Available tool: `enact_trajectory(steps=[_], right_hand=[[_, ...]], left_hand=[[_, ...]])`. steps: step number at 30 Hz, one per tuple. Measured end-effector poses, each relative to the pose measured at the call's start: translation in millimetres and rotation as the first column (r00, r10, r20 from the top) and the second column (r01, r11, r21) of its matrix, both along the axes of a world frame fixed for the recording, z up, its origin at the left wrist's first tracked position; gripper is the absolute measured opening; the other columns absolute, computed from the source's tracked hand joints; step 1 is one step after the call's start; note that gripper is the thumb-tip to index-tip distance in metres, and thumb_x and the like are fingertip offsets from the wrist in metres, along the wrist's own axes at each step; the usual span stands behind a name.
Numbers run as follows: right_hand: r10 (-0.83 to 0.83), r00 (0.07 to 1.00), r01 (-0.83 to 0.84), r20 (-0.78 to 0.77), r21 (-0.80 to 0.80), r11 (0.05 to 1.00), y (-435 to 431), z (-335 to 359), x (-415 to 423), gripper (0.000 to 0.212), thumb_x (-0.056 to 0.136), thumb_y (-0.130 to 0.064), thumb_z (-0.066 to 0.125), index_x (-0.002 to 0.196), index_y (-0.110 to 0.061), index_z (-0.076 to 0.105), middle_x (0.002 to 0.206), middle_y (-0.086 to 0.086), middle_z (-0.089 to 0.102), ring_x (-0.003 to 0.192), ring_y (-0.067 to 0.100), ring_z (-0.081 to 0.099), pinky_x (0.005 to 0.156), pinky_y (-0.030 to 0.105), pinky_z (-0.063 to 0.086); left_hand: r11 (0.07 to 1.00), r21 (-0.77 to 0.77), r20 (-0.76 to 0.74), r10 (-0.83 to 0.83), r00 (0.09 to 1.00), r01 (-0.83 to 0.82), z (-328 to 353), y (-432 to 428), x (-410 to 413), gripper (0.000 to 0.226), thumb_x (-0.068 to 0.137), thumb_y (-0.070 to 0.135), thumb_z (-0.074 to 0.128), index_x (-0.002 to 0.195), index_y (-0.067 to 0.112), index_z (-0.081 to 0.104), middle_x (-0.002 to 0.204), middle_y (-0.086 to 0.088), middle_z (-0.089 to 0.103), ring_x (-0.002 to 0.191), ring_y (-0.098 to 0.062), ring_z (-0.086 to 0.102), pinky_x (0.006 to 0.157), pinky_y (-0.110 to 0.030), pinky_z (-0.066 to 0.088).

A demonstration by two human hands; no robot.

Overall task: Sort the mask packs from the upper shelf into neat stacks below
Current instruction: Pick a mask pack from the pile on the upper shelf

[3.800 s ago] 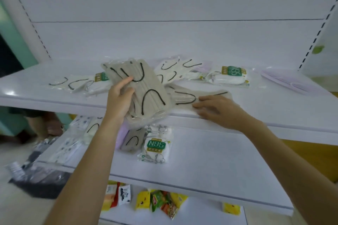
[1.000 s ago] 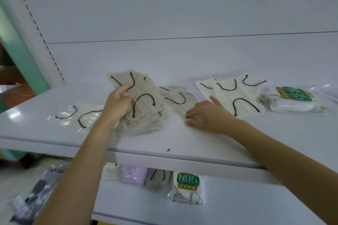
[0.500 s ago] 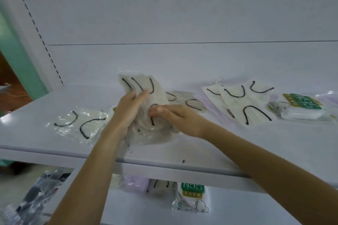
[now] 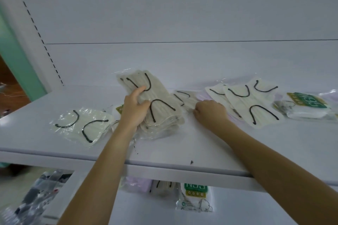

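firmly, a beige pack stack (image 4: 162, 104) was gripped by the left hand (image 4: 134, 110), back from the shelf (image 4: 201, 149) edge; a lone pack (image 4: 184, 97) was pinched edgewise by the right hand (image 4: 210, 113).

Cannot see the fingertips of the right hand (image 4: 210, 113), curled under at the edge of a beige pleated mask pack (image 4: 184, 97), nor tell whether pinching or pressing it. Can make out only a corner of a green-and-yellow labelled pack (image 4: 119, 110) behind the left hand (image 4: 134, 111) and the stack of beige black-looped mask packs (image 4: 162, 104) in its grip. Sees only the lower parts of a lilac pack (image 4: 136, 183), a beige looped pack (image 4: 162, 187) and a white green-labelled pack (image 4: 196, 194) under the white upper shelf's front lip (image 4: 164, 168); cannot resolve the blurred dark-and-clear packets (image 4: 36, 195) at bottom left.
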State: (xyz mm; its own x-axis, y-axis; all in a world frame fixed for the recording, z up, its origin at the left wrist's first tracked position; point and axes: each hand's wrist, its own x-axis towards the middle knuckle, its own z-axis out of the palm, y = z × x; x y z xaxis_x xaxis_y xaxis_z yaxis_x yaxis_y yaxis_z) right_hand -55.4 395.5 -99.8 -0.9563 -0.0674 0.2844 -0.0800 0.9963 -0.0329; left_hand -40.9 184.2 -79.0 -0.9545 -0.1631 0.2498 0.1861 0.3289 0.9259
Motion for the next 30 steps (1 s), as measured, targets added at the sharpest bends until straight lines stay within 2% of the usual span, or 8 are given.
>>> enact_trajectory(steps=[6, 8, 12, 14, 17, 23, 26, 30], right_hand=[[-0.008, 0.985, -0.115, -0.171, -0.692, 0.713, -5, 43, 13, 0.041, 0.091, -0.024, 0.050, 0.052, -0.018, 0.039, 0.051, -0.003, 0.036, 0.057, 0.015, 0.038, 0.050, 0.023, 0.029], [0.241, 0.955, -0.288, -0.171, -0.712, 0.640, -33, 50, 29, 0.040, 0.092, -0.027, 0.051, 0.053, -0.019, 0.044, 0.051, -0.003, 0.040, 0.052, 0.011, 0.036, 0.052, 0.023, 0.031], [0.509, 0.858, -0.367, -0.069, -0.776, 0.512, -57, 44, 26, 0.033, 0.098, -0.027, 0.042, 0.098, -0.007, 0.068, 0.096, 0.007, 0.069, 0.089, 0.017, 0.062, 0.084, 0.027, 0.045], [0.345, 0.931, -0.314, -0.120, -0.745, 0.589, -45, 36, 3, 0.029, 0.098, -0.021, 0.041, 0.117, -0.012, 0.062, 0.115, 0.005, 0.065, 0.108, 0.019, 0.058, 0.095, 0.026, 0.040], [0.160, 0.972, -0.109, 0.172, -0.272, 0.956, -19, 10, -23, 0.038, 0.098, -0.024, 0.036, 0.133, -0.012, 0.043, 0.134, 0.009, 0.049, 0.124, 0.028, 0.044, 0.100, 0.035, 0.033], [0.030, 0.999, -0.031, 0.036, 0.035, 0.999, -17, 1, -29, 0.030, 0.096, -0.030, 0.040, 0.111, -0.013, 0.060, 0.117, 0.007, 0.056, 0.117, 0.028, 0.043, 0.094, 0.033, 0.029], [-0.023, 0.999, 0.012, -0.039, -0.283, 0.959, -10, 10, -25, 0.023, 0.094, -0.022, 0.042, 0.085, -0.010, 0.060, 0.091, 0.010, 0.062, 0.094, 0.030, 0.058, 0.069, 0.027, 0.032], [-0.081, 0.951, -0.195, -0.299, -0.781, 0.594, 2, 67, -8, 0.029, 0.090, -0.019, 0.051, 0.061, -0.013, 0.049, 0.055, -0.002, 0.042, 0.055, 0.011, 0.041, 0.047, 0.023, 0.026]], left_hand=[[1.000, -0.022, 0.024, -0.002, 1.000, 0.003, -4, 0, 2, 0.041, 0.087, 0.045, 0.052, 0.125, 0.032, 0.056, 0.134, -0.001, 0.049, 0.091, 0.010, 0.056, 0.095, -0.027, 0.040], [1.000, -0.011, 0.095, -0.027, 0.995, 0.029, 2, 2, 5, 0.053, 0.080, 0.065, 0.042, 0.112, 0.028, 0.063, 0.128, -0.005, 0.058, 0.118, -0.018, 0.054, 0.103, -0.044, 0.040], [0.995, 0.079, 0.028, -0.064, 0.998, 0.061, 7, 3, 8, 0.030, 0.091, 0.038, 0.049, 0.081, 0.017, 0.068, 0.083, -0.004, 0.071, 0.081, -0.019, 0.067, 0.073, -0.032, 0.052], [0.984, 0.176, 0.094, -0.037, 0.995, 0.020, 7, 1, 7, 0.033, 0.085, 0.026, 0.050, 0.053, 0.019, 0.054, 0.058, -0.004, 0.055, 0.062, -0.024, 0.055, 0.055, -0.031, 0.041], [0.978, 0.209, 0.159, -0.016, 0.987, -0.018, 4, 0, 2, 0.028, 0.082, 0.019, 0.047, 0.057, 0.019, 0.035, 0.059, -0.001, 0.036, 0.062, -0.021, 0.039, 0.052, -0.029, 0.028], [0.968, 0.251, 0.175, -0.033, 0.984, -0.012, 7, 2, 3, 0.027, 0.085, 0.022, 0.047, 0.061, 0.019, 0.035, 0.057, 0.003, 0.036, 0.056, -0.014, 0.039, 0.052, -0.028, 0.029], [0.962, 0.273, 0.165, -0.039, 0.985, -0.007, 12, 2, 8, 0.021, 0.081, 0.030, 0.050, 0.068, 0.017, 0.042, 0.070, -0.004, 0.044, 0.070, -0.021, 0.047, 0.064, -0.034, 0.037], [0.945, 0.326, 0.113, -0.070, 0.991, 0.029, 23, -2, 12, 0.028, 0.067, 0.041, 0.055, 0.081, 0.017, 0.048, 0.079, -0.005, 0.050, 0.077, -0.021, 0.051, 0.070, -0.034, 0.040]])
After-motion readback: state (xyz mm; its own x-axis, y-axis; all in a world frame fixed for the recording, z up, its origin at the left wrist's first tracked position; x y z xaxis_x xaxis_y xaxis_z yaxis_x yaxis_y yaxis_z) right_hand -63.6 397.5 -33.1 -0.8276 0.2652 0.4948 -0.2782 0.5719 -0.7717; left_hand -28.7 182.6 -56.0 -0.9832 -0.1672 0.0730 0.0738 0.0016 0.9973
